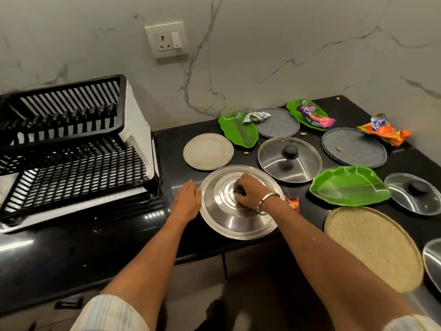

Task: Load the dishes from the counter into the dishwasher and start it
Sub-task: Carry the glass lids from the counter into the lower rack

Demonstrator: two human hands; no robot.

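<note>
A: Head view, from the left: what stands there?

B: A black two-tier rack (71,144) with a white side panel, on the black counter (95,237), against the marble wall (262,56) with its socket (167,40).

A: And the left hand?

B: The left hand (187,199) lies flat on the counter, fingers straight and together, tips touching the left rim of the steel lid (238,218). It holds nothing. The forearm runs up from the lower edge, sleeve pushed back.

A: The right hand?

B: The right hand (250,191) sits over the lid's middle, fingers curled down round its dark knob (239,191). A bangle (266,203) circles the wrist. The arm comes in from the lower right.

A: Where is the lid?

B: Flat on the counter near the front edge, just right of the rack.

A: Further right?

B: Behind it, a pale plate (208,151), a leaf plate (238,130), a glass lid (289,158). Then grey plates, more green leaf plates, wrappers (384,130), a woven mat (372,247), another glass lid (415,193).
</note>
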